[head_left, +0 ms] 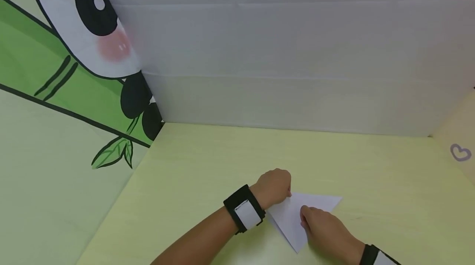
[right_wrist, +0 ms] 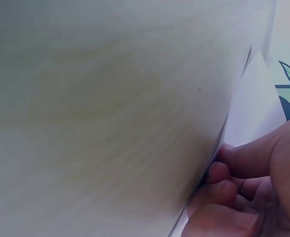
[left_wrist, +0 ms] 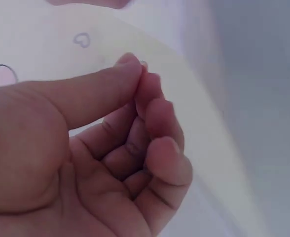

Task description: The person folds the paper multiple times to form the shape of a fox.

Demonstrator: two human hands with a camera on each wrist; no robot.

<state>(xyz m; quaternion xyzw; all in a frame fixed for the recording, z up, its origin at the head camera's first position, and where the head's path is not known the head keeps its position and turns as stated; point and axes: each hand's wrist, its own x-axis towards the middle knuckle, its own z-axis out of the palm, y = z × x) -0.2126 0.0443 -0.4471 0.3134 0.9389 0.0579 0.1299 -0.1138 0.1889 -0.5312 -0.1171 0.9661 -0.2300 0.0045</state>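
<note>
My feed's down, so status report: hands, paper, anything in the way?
Left hand pinching paper, far left; right hand holding its right edge. Paper folded, over table. No obstacle seen.

the hands (head_left: 272, 187) (head_left: 328, 228) hide parts of the paper (head_left: 292, 217); the head view cuts off the right wristband (head_left: 371, 254).

White for the paper (head_left: 290, 220), and look at that pale yellow spreading over the counter (head_left: 178, 174)! Black on the wristbands (head_left: 239, 197), each flashing a white patch (head_left: 248, 214). Grey-lilac backdrop (head_left: 278, 42) behind; over left, the cartoon print (head_left: 26, 42) brings black-outlined green, white, a pink cheek (head_left: 113, 45); far right, a purple heart outline (head_left: 460, 158)!
</note>
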